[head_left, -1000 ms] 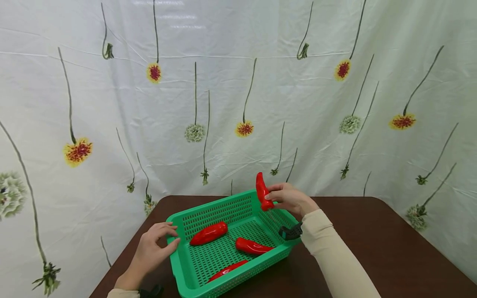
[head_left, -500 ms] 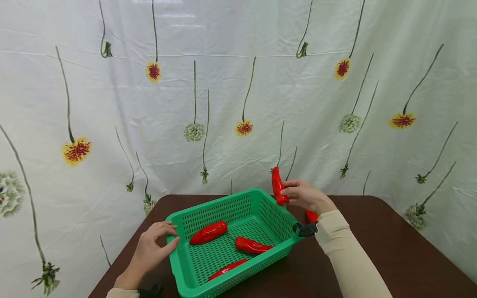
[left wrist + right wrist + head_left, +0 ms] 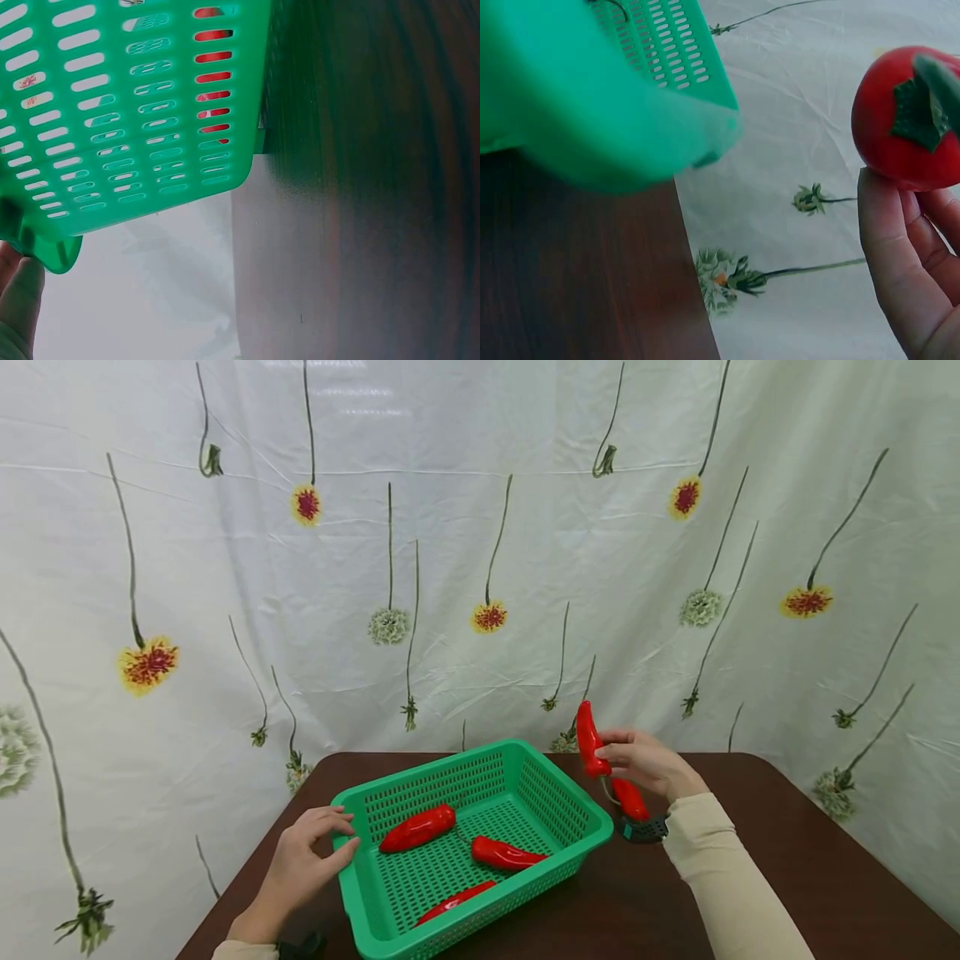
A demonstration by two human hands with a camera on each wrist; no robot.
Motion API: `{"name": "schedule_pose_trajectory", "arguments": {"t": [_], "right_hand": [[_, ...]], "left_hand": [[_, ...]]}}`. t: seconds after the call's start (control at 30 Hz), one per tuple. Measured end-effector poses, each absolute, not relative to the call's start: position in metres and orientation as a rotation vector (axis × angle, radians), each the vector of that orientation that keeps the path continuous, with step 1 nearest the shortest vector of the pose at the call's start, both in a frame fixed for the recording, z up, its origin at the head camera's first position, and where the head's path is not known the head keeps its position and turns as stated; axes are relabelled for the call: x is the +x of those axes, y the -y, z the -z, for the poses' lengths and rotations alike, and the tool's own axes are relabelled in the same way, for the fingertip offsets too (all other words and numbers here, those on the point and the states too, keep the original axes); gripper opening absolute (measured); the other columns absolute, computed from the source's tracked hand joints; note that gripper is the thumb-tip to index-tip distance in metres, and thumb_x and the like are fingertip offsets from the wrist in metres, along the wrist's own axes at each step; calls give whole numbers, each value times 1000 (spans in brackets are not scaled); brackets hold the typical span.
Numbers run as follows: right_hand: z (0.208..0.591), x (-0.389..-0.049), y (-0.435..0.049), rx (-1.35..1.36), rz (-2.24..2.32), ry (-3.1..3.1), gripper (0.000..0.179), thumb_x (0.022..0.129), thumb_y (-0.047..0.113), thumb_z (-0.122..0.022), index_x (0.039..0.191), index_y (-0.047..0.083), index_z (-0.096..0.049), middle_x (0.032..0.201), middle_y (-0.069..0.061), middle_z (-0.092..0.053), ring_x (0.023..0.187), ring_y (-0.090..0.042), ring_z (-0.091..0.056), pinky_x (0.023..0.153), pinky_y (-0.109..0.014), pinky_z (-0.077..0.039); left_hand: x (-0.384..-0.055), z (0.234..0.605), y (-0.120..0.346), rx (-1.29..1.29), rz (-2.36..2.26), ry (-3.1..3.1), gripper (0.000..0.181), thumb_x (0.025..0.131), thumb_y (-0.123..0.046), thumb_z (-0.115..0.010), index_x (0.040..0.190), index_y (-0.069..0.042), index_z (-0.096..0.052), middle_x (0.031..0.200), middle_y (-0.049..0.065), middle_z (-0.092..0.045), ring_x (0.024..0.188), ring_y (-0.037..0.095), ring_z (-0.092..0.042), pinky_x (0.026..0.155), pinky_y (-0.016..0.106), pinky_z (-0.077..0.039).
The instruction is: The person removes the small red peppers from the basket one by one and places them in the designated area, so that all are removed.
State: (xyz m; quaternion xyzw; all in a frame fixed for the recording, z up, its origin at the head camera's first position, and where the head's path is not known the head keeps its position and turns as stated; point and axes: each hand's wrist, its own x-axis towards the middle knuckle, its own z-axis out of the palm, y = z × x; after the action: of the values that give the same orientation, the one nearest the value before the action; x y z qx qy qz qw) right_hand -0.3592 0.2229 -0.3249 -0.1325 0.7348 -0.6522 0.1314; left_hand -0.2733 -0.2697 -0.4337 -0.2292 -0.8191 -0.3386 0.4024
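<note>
My right hand [image 3: 647, 760] pinches a long red pepper [image 3: 588, 739] by its stem end, tip up, in the air past the basket's right end. In the right wrist view the pepper's [image 3: 874, 112] rounded base and green stem face the camera, above my fingers [image 3: 900, 255]. A second red pepper [image 3: 628, 799] lies on the table below that hand, partly hidden. At the left end of the green basket [image 3: 600, 827], my left hand [image 3: 300, 860] rests loosely with thumb and fingertips at the rim. Several red peppers [image 3: 420, 828] lie inside the basket.
The basket stands slanted on a dark brown table [image 3: 720, 843]. A white cloth [image 3: 450, 677] printed with flowers hangs behind the table's far edge. Table surface extends to the basket's right.
My right hand has carried the pepper rightward from above the basket's right end to beyond its rim. The pepper on the table has come into view. My left hand has stayed in place.
</note>
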Motion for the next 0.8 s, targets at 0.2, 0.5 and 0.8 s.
{"name": "schedule_pose_trajectory", "arguments": {"t": [0.2, 0.5, 0.8], "right_hand": [[334, -361, -238, -377, 1878, -2160, 53, 101, 12, -55, 144, -13, -36, 109, -1, -66, 93, -14, -70, 87, -27, -57], [350, -363, -262, -297, 1867, -2200, 60, 101, 14, -56, 148, -14, -32, 111, 0, -66, 95, -12, -69, 91, -29, -57], [370, -365, -282, -204, 1869, -2224, 64, 102, 14, -56, 150, -14, -26, 116, -3, -66, 92, -10, -70, 87, -28, -58]], "left_hand": [[-274, 435, 270, -576, 852, 2064, 23, 68, 7, -82, 80, -10, -72, 96, 11, -74, 110, -4, -57, 89, 1, -37], [-276, 436, 271, -581, 850, 2063, 24, 68, 7, -82, 80, -11, -72, 96, 11, -74, 110, -4, -56, 89, 1, -38], [-276, 436, 271, -586, 848, 2061, 25, 67, 7, -82, 80, -11, -72, 96, 11, -74, 111, -7, -55, 88, 0, -38]]}}
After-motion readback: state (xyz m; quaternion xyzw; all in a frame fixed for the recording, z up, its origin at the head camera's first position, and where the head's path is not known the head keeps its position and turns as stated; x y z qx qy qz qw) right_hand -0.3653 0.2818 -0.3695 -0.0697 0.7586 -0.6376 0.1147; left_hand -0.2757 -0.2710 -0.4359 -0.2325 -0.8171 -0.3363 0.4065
